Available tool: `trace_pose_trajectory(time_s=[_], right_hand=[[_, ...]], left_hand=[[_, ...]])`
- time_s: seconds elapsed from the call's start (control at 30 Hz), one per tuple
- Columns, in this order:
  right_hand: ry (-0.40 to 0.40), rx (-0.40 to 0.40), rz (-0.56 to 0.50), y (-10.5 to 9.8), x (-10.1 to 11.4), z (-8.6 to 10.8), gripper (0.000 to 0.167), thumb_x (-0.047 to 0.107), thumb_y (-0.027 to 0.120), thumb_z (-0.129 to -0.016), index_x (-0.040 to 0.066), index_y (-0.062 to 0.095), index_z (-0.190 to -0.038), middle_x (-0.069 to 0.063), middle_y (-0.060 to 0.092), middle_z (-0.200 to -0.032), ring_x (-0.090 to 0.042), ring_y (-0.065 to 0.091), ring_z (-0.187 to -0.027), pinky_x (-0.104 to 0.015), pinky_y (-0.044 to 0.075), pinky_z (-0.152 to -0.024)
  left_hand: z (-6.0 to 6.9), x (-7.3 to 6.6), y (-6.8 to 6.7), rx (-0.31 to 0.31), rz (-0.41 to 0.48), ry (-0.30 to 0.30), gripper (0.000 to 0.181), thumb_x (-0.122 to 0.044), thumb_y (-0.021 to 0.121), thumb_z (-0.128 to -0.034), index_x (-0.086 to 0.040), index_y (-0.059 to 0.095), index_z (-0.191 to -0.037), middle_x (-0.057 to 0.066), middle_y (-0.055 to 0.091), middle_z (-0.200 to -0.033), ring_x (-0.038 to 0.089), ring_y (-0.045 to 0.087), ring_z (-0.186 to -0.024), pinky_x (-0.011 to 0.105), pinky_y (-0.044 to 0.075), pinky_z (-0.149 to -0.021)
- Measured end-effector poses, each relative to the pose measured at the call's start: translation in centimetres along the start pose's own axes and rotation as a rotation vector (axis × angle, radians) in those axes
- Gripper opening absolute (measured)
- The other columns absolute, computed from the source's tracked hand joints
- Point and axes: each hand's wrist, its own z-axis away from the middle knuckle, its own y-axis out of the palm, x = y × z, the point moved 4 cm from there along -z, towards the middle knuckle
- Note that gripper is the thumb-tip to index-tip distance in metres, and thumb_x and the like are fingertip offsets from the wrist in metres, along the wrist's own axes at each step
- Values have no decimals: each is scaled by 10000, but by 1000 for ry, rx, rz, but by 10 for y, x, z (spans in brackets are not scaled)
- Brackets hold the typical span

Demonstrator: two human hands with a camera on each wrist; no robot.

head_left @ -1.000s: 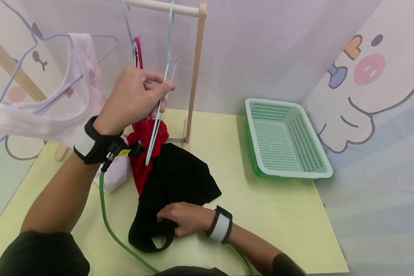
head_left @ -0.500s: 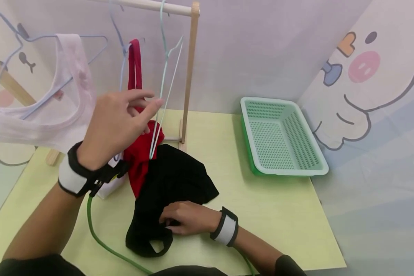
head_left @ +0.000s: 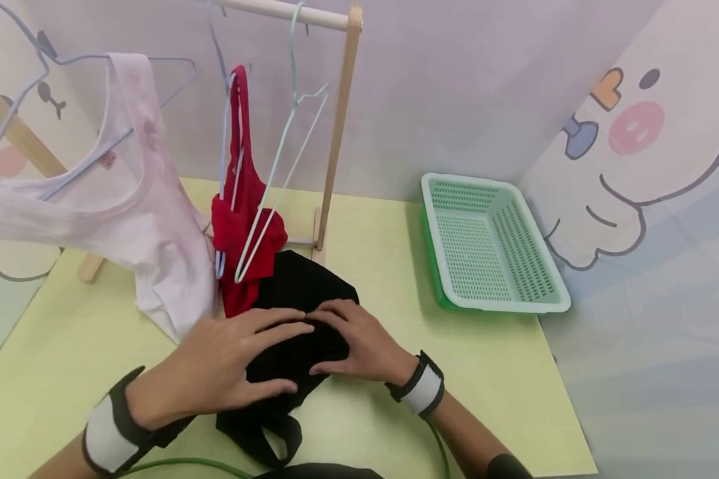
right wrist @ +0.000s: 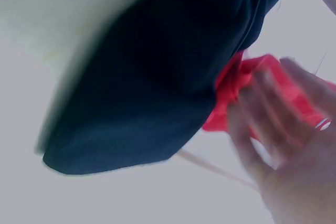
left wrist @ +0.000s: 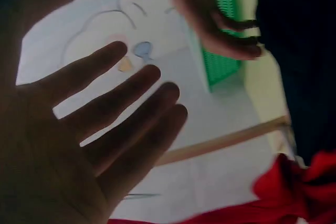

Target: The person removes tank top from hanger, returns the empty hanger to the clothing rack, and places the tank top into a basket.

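Note:
A black top with a strap loop lies crumpled on the table, its middle partly hidden by my hands. My left hand is over it from the left, fingers spread and thumb apart. From the other side my right hand reaches over the same cloth, thumb also apart from the fingers; whether its fingertips touch the cloth I cannot tell. In the left wrist view my left palm faces the camera with nothing in it. Above the top, a bare mint-green hanger hangs from the rack.
A red top hangs on a blue hanger beside the mint one, and a pale pink tank top hangs at the left. The wooden rack post stands behind the black top. Toward the right sits a green plastic basket.
My left hand has let go of the mint-green hanger and come down over the black top. My right hand has released the cloth near the strap loop and shifted up and right.

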Motion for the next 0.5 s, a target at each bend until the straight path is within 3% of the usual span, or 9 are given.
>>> trace_pose_trajectory(time_s=[0.1, 0.2, 0.33, 0.5], right_hand=[[132, 13, 68, -3, -12, 3, 1004, 612, 921, -779, 144, 521, -1572, -110, 489, -1573, -298, 497, -1432, -513, 458, -1144], [224, 105, 88, 2, -21, 2, 1137, 660, 906, -764, 156, 407, -1653, -154, 366, -1683, -359, 414, -1513, -581, 433, -1156], [282, 247, 91, 11, -27, 1, 1268, 691, 913, -727, 155, 301, -1700, -189, 257, -1741, -386, 352, -1559, -612, 439, -1143], [287, 353, 134, 23, -24, -3, 1326, 744, 895, -705, 147, 267, -1709, -191, 281, -1735, -379, 383, -1534, -618, 447, -1136]], left_hand=[[22, 29, 34, 186, -78, -123, 914, -598, 908, -801, -212, 573, -1558, 91, 515, -1620, 297, 593, -1389, 438, 621, -873], [31, 51, 57, 263, -102, -163, 1068, -596, 952, -735, -173, 508, -1609, 136, 428, -1682, 357, 483, -1495, 553, 527, -1073], [27, 64, 77, 338, -130, -144, 1192, -652, 955, -689, -130, 453, -1636, 173, 404, -1688, 360, 467, -1506, 538, 478, -1137], [17, 69, 93, 484, -146, -167, 1220, -613, 982, -672, -73, 444, -1625, 222, 414, -1667, 400, 502, -1461, 554, 489, -1121]])
